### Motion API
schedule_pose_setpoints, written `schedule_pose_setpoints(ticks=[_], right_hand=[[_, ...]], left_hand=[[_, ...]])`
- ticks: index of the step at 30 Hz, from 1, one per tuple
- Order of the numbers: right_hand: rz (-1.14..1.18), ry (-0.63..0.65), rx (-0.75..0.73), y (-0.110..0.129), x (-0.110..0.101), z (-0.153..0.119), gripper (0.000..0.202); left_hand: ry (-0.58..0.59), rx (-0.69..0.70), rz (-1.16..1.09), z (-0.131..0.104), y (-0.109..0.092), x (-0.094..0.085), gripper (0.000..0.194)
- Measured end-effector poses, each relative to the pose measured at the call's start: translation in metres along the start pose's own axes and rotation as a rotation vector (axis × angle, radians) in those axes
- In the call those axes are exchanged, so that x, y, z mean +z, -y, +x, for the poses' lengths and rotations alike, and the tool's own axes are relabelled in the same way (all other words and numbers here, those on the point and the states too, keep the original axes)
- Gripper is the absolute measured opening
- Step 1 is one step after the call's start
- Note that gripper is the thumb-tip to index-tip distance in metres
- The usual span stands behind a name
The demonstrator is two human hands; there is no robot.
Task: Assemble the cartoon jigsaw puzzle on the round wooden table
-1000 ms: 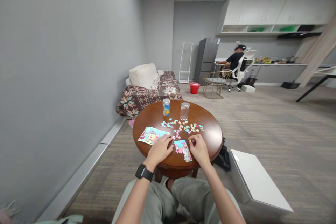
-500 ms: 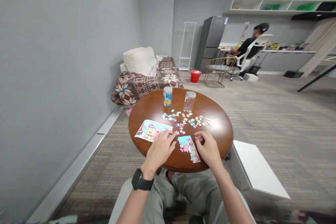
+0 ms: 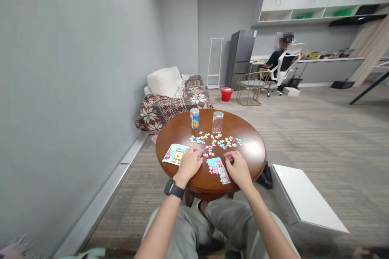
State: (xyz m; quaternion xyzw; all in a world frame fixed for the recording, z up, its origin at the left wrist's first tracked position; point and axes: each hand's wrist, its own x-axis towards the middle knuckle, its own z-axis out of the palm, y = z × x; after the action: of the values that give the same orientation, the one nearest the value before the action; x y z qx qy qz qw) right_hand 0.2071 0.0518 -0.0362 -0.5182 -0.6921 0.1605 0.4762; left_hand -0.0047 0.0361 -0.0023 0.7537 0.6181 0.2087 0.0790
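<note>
Near on the round table [image 3: 179, 125], the joined puzzle section [image 3: 216, 164], likely light but splittable, best held by opposite edges, lies between the loosely spread left hand [image 3: 189, 165] and narrowly pinched right hand [image 3: 238, 170], contents unclear

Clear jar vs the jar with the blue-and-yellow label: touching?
Apart. The head view shows a strip of bare tabletop between the clear jar and the labelled jar.
</note>
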Motion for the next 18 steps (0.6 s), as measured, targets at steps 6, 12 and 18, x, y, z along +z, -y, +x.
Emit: schedule_pose_setpoints(ticks=[6, 12, 18], right_hand=[[-0.013, -0.008, -0.006, 0.001, 0.004, 0.001, 0.017], [-0.051, -0.035, -0.013, 0.002, 0.007, 0.002, 0.018], [-0.127, -0.017, 0.001, 0.004, 0.009, 0.002, 0.018]], left_hand=[[0.077, -0.040, 0.043, 0.022, -0.008, -0.003, 0.025], [0.098, -0.017, 0.065, 0.023, -0.016, 0.000, 0.031], [0.086, -0.017, 0.023, 0.026, -0.015, -0.006, 0.009]])
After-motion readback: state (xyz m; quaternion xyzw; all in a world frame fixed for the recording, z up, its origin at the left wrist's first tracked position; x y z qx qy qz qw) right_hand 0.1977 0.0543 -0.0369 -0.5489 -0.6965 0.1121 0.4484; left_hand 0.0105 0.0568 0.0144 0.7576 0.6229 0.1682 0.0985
